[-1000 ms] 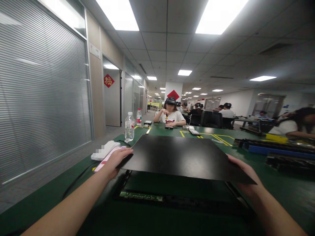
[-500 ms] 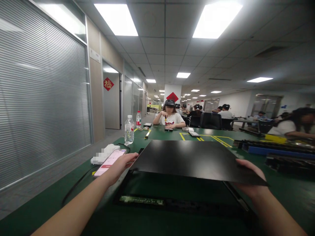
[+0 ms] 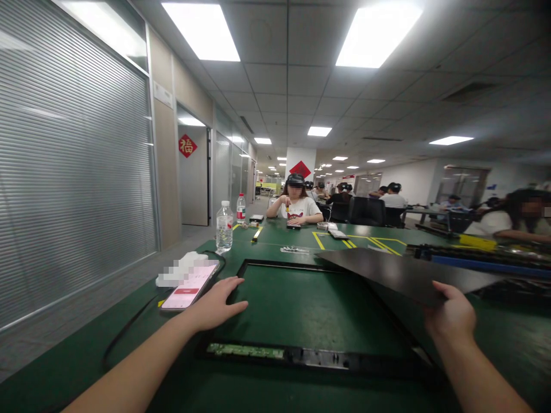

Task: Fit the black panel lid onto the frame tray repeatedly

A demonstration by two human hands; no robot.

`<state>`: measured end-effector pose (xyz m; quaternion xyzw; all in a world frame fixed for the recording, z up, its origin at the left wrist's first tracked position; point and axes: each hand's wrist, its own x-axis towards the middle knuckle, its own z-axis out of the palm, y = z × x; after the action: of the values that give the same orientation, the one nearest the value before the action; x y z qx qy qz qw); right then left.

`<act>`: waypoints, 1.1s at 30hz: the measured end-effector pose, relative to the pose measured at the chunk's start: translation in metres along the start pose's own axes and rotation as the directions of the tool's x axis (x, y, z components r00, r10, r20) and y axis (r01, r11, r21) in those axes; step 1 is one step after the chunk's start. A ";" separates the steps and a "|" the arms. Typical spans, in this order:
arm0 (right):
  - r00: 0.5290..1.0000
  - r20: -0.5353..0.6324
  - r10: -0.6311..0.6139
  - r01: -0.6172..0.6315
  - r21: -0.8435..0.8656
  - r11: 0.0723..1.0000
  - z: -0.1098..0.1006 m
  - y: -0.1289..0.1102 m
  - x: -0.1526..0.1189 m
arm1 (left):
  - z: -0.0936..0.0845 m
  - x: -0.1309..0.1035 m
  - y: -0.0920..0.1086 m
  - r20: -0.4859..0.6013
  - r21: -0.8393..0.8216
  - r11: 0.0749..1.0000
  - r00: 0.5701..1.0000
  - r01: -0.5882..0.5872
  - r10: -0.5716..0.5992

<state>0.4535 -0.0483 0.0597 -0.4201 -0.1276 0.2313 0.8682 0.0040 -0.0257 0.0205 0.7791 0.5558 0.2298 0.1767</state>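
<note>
My right hand grips the near edge of a thin, flat black panel, held tilted above the right part of the table. Below it, a black rectangular frame lies on the green table, its middle showing bare tabletop. A green circuit board runs along the frame's near bar at the left. My left hand rests by the frame's left side, fingers apart, holding nothing; its fingertips reach the frame's edge. Part of the frame's right side is hidden under the panel.
Left of the frame lie a phone with a lit screen and a black cable. Behind them stands a water bottle. Black and blue strips are stacked at the right. Across the table sits a person.
The black panel has moved to the right and tilted, uncovering the frame. My left hand has let go of it and spread its fingers; my right hand still holds it.
</note>
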 end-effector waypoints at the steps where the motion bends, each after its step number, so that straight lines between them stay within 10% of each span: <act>1: 0.999 -0.039 -0.019 0.019 0.001 1.000 -0.001 0.001 0.002 | 0.000 -0.001 0.001 0.017 -0.002 1.000 1.000 0.007 -0.007; 19: 0.948 -0.313 -0.052 0.022 -0.100 0.995 -0.013 0.004 0.015 | 0.007 -0.003 0.002 0.029 -0.010 0.999 0.999 -0.037 0.038; 33: 0.976 -0.205 0.072 -0.154 -0.418 0.895 -0.034 0.029 0.033 | 0.007 -0.002 0.000 0.065 0.027 0.999 0.997 -0.041 0.039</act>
<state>0.4876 -0.0386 0.0162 -0.6280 -0.0700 0.2076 0.7467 0.0075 -0.0278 0.0142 0.7996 0.5372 0.2004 0.1788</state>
